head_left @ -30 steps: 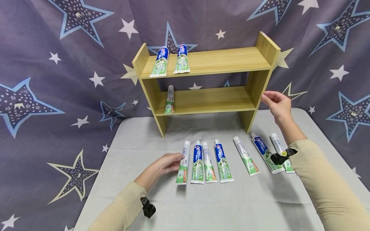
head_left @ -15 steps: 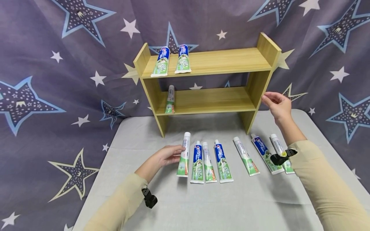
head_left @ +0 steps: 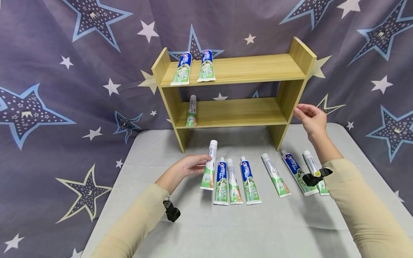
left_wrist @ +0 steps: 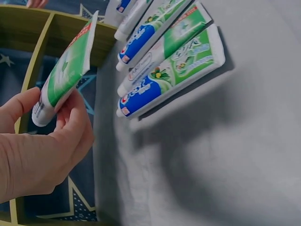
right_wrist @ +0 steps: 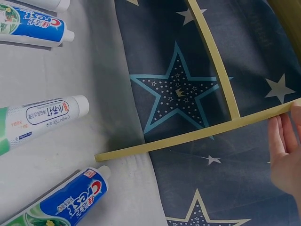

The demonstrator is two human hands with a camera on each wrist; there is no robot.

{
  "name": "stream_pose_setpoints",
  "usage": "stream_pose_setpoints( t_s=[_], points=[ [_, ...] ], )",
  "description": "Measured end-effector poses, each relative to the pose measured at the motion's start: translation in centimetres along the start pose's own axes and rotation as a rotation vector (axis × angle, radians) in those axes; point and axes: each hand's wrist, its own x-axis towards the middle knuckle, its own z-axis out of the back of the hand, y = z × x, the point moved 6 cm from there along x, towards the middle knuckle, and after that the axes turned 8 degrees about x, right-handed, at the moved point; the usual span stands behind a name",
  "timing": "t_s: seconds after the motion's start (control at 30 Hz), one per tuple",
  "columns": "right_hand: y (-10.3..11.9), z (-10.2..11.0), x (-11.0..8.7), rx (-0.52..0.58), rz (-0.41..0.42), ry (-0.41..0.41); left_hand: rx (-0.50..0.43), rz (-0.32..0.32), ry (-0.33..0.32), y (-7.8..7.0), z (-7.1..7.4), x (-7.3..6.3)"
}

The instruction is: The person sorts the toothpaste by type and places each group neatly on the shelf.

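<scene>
The left hand pinched a white-and-green toothpaste tube toward its cap end, holding it above the table just beside a blue-and-green tube; the right hand touched the side of the shelf, though whether it gripped there could not be told. A slack pinch might have let the flat end swing into that neighbour, and an uneven push might have shifted the shelf.

The grey table bears six toothpaste tubes and a shelf (holding three more tubes).
</scene>
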Motion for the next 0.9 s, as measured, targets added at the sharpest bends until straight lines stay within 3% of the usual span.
stream_pose_setpoints(
  t_s=[0.37,0.8,0.9],
  points=[
    [-0.2,0.1,-0.1,-0.029,-0.032,0.002,0.077,-0.015,0.016,-2.4,-0.3,-0.8],
    [-0.1,0.0,-0.2,-0.025,-0.029,0.003,0.125,-0.064,0.026,-6.3,-0.6,-1.8],
    [-0.1,0.0,-0.2,0.022,-0.039,0.017,0.137,-0.072,0.019,-7.3,-0.6,-1.9]
  ],
)
